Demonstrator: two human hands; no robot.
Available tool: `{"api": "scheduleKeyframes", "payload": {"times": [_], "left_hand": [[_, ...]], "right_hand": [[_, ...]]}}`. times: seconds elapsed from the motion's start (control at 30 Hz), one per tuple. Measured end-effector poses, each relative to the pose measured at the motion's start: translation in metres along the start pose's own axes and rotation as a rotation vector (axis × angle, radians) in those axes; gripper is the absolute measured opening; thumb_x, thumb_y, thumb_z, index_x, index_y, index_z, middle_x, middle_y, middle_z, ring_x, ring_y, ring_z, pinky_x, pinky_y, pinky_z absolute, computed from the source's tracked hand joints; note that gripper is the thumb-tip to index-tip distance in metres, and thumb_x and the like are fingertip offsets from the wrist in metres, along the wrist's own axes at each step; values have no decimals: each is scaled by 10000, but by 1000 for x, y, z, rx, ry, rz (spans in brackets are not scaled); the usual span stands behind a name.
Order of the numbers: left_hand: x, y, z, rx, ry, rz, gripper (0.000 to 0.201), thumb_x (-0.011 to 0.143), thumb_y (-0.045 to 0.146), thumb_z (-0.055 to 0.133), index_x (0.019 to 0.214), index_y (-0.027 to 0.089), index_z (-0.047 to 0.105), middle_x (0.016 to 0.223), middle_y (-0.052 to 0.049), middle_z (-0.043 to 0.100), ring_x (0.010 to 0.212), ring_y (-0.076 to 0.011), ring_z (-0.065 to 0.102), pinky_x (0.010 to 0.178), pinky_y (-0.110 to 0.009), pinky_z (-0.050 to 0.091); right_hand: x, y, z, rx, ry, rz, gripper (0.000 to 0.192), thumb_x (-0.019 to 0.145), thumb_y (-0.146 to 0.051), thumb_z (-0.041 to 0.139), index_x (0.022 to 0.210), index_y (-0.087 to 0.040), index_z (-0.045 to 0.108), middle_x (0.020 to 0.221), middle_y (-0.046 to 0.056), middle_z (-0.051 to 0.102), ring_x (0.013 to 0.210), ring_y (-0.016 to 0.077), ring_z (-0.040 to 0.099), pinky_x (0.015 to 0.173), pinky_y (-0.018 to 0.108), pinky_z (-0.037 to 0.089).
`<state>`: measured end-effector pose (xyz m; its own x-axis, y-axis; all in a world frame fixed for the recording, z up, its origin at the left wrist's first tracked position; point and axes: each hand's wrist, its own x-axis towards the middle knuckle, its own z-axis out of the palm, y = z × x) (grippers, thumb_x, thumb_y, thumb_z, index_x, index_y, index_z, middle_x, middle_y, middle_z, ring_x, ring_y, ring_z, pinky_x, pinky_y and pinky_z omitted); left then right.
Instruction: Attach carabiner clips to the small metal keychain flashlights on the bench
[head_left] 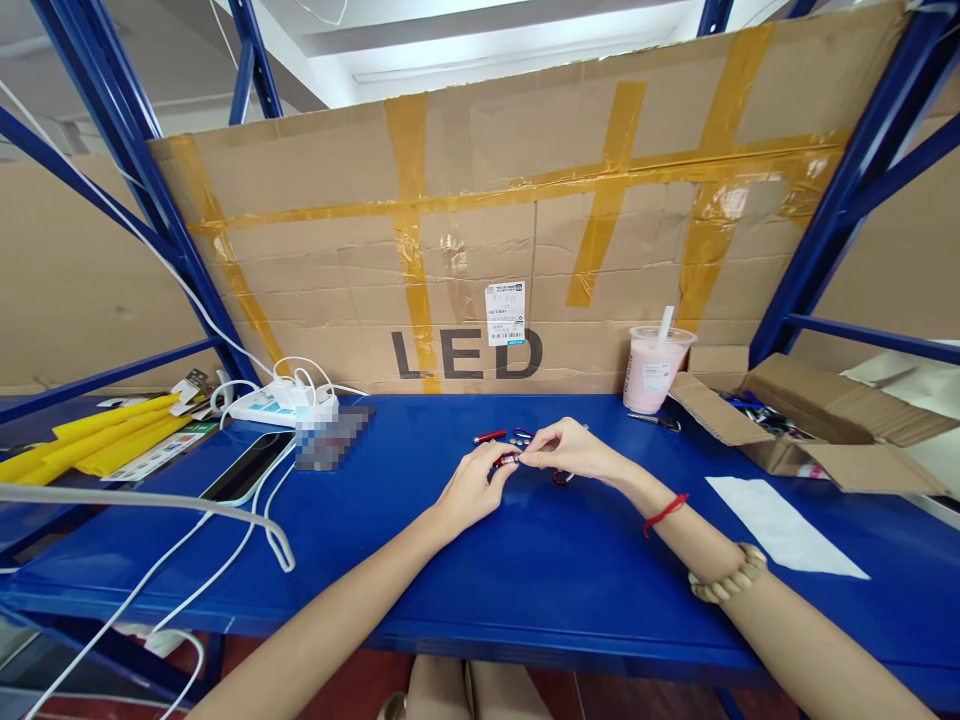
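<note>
My left hand (471,488) holds a small red metal tube (506,460) with a silvery band, gripped between thumb and fingers over the middle of the blue table. My right hand (571,448) meets the tube's right end, its thumb and fingertips pinched together there. Whatever lies in that pinch is too small to make out. Just behind the hands a second red tube (490,437) lies on the table, beside several small silvery pieces and a dark loop (523,434). Another reddish loop (559,477) shows partly below my right hand.
A pink drink cup (655,370) with a straw stands at the back right, near an open cardboard box (795,420) of small items. White paper (784,525) lies right. Leftward are a phone (250,467), a power strip (281,405), cables and yellow packets (112,440). Cardboard closes the back.
</note>
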<state>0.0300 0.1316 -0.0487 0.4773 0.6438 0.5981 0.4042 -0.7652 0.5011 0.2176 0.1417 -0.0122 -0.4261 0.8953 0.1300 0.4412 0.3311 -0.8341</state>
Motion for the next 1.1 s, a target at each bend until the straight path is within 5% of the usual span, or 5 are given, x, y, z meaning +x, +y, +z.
{"api": "scheduleKeyframes", "payload": {"times": [0.73,1.1], "left_hand": [[1,0,-6,119,-158,79,228,938,212,286,982,167,504,971,-55,569,926,-165,513,868,-297,397],[0,-10,-7,56,-112,89,227,916,207,362,883,162,582,881,-44,611,833,-159,544,790,-266,412]], "right_hand": [[1,3,-2,-91,-59,-133,352,715,-452,600,733,-104,656,646,38,581,532,90,520,469,187,420],[-4,1,9,-332,-87,-275,303,872,-344,444,761,-153,651,786,28,602,513,61,535,558,182,408]]}}
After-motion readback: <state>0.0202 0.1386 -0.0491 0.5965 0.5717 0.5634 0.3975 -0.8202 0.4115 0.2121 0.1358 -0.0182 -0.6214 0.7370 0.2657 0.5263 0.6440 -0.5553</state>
